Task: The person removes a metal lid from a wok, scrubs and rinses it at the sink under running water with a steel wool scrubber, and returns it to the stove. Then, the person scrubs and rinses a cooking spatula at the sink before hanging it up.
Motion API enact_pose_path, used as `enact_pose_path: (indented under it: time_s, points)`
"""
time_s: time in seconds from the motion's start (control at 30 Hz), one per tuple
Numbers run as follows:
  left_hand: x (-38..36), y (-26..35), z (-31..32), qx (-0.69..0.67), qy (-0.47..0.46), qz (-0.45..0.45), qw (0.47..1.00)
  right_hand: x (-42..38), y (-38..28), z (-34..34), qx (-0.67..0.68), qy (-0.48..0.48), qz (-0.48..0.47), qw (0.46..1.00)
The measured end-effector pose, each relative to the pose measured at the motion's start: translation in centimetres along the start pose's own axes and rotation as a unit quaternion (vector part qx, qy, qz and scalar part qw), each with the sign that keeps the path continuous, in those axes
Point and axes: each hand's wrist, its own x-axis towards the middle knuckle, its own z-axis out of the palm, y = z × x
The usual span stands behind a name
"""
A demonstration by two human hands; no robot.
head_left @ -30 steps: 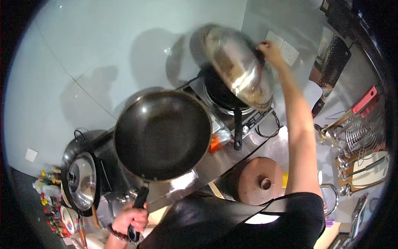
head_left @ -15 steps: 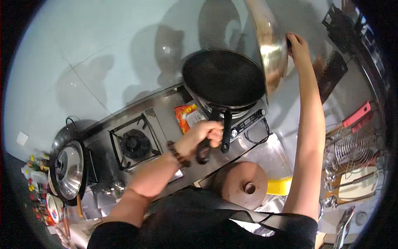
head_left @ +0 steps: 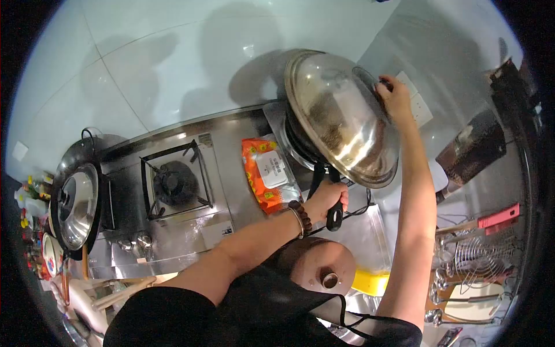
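My right hand (head_left: 395,101) grips the black knob of a domed metal lid (head_left: 341,115), which is tilted over a black pan (head_left: 296,134). Most of the pan is hidden behind the lid. My left hand (head_left: 326,198) is closed around a black handle (head_left: 334,217) at the near side of the pan. The pan is over a cooktop (head_left: 274,115) to the right of the gas burner. An orange packet (head_left: 267,173) lies just left of the pan, on the steel counter.
A gas burner (head_left: 175,182) is at centre left. Farther left stands a wok with a steel lid (head_left: 80,205). A brown round lid (head_left: 324,263) and a yellow object (head_left: 370,282) are near my body. Utensils, including a wire strainer (head_left: 484,254), hang at right.
The domed lid has moved left and down from beside the pan to over it. My left hand and the handle have shifted right. The orange packet now shows more fully.
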Motion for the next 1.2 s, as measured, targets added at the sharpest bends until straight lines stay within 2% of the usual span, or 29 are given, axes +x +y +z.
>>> enact_pose_path:
  time_s: [0.13, 0.23, 0.27, 0.3, 0.33, 0.4, 0.43, 0.47, 0.5, 0.53, 0.57, 0.6, 0.63, 0.67, 0.7, 0.77, 0.8, 0.83, 0.87, 0.9, 0.93, 0.97, 1.0, 1.03, 1.07, 1.1, 1.13, 1.17, 1.2]
  points:
    - [0.7, -1.9, 0.3, -0.007, 0.024, 0.018, 1.0, -0.5, 0.2, 4.4, -0.034, -0.01, -0.053, 0.998]
    - [2.9, -4.0, 0.2, -0.062, 0.013, 0.027, 0.998, -0.8, 0.8, 7.3, -0.042, -0.026, -0.042, 0.998]
    - [1.9, -2.9, 1.6, -0.061, 0.084, -0.001, 0.995, -0.9, 1.2, 8.4, -0.034, -0.031, -0.044, 0.998]
    - [1.5, -2.6, 2.0, -0.039, 0.087, -0.012, 0.995, -1.1, 1.7, 9.4, -0.06, -0.03, -0.016, 0.998]
    - [0.6, -2.3, 1.7, 0.009, 0.02, -0.045, 0.999, -1.2, 2.3, 10.1, -0.086, -0.032, 0.011, 0.996]
    - [-0.4, -3.0, -0.3, 0.138, -0.085, -0.1, 0.982, -1.1, 3.0, 10.5, -0.099, -0.037, -0.003, 0.994]
    - [-1.0, -3.5, -2.7, 0.491, -0.254, 0.018, 0.833, -1.2, 3.3, 10.6, -0.117, -0.035, -0.013, 0.992]
    - [-5.1, -2.2, -1.5, 0.239, -0.139, -0.128, 0.952, -1.4, 3.5, 10.4, -0.127, -0.057, -0.019, 0.99]
    - [-7.4, -1.5, -2.1, 0.236, -0.112, -0.118, 0.958, -1.6, 3.6, 10.1, -0.131, -0.077, -0.03, 0.988]
    - [-9.6, -0.3, -3.2, 0.4, -0.186, 0.007, 0.897, -1.6, 3.5, 10.0, -0.184, -0.07, -0.041, 0.98]
    - [-11.8, 0.9, -4.8, 0.554, -0.242, 0.12, 0.787, -1.4, 5.6, 10.5, -0.202, -0.065, -0.111, 0.971]
    - [-14.5, 2.0, -6.5, 0.561, -0.196, 0.125, 0.795, -0.9, 8.3, 11.3, -0.272, -0.061, -0.165, 0.946]
    - [-17.2, 2.9, -7.9, 0.565, -0.152, 0.109, 0.803, -1.4, 4.0, 9.8, -0.215, -0.105, -0.037, 0.97]
    - [-20.2, 3.8, -9.1, 0.567, -0.117, 0.093, 0.81, -0.3, 10.1, 11.3, -0.304, -0.087, -0.177, 0.932]
    - [-23.4, 5.2, -10.2, 0.59, -0.046, 0.127, 0.796, -0.2, 9.6, 11.4, -0.249, -0.045, -0.09, 0.963]
    - [-29.0, 8.2, -11.9, 0.661, 0.1, 0.124, 0.734, 0.2, 8.6, 10.6, -0.251, -0.108, -0.016, 0.962]
    - [-32.4, 9.8, -12.3, 0.685, 0.162, 0.199, 0.682, 0.2, 9.3, 10.7, -0.257, -0.093, -0.028, 0.962]
    - [-35.2, 10.5, -14.8, 0.668, 0.23, 0.22, 0.673, 0.2, 10.3, 11.1, -0.263, -0.078, -0.037, 0.961]
    - [-38.9, 12.2, -15.1, 0.63, 0.31, 0.19, 0.686, 0.1, 10.3, 11.1, -0.26, -0.076, -0.044, 0.962]
    - [-42.0, 14.4, -15.3, 0.61, 0.44, 0.141, 0.644, 0.1, 10.0, 10.8, -0.318, -0.054, -0.028, 0.946]
    - [-45.0, 15.9, -16.7, 0.673, 0.467, 0.246, 0.518, 0.1, 9.1, 10.8, -0.374, -0.031, -0.011, 0.927]
    - [-47.7, 17.7, -19.4, 0.71, 0.532, 0.248, 0.39, -0.2, 7.4, 10.5, -0.372, -0.029, -0.012, 0.928]
    - [-50.5, 20.0, -19.6, 0.801, 0.496, 0.166, 0.292, -1.1, 3.8, 9.6, -0.393, -0.027, 0.017, 0.919]
    - [-52.3, 21.5, -23.5, 0.716, 0.605, 0.205, 0.283, -1.6, 1.1, 9.1, -0.414, -0.024, 0.047, 0.909]
    - [-53.7, 23.2, -26.2, 0.717, 0.624, 0.182, 0.252, -1.7, -0.1, 9.4, -0.417, -0.021, 0.05, 0.907]
    - [-54.4, 24.9, -28.5, 0.71, 0.649, 0.141, 0.235, -1.8, -1.3, 9.8, -0.386, 0.026, -0.04, 0.921]
    - [-54.9, 26.2, -31.5, 0.712, 0.646, 0.129, 0.244, -1.8, -2.7, 9.8, -0.352, 0.072, -0.128, 0.924]
    - [-55.2, 27.2, -34.1, 0.714, 0.642, 0.117, 0.253, -2.5, -6.3, 9.8, -0.279, 0.055, -0.154, 0.946]
    - [-54.9, 27.8, -35.1, 0.714, 0.627, 0.098, 0.296, -4.0, -11.3, 9.8, -0.204, 0.037, -0.179, 0.962]
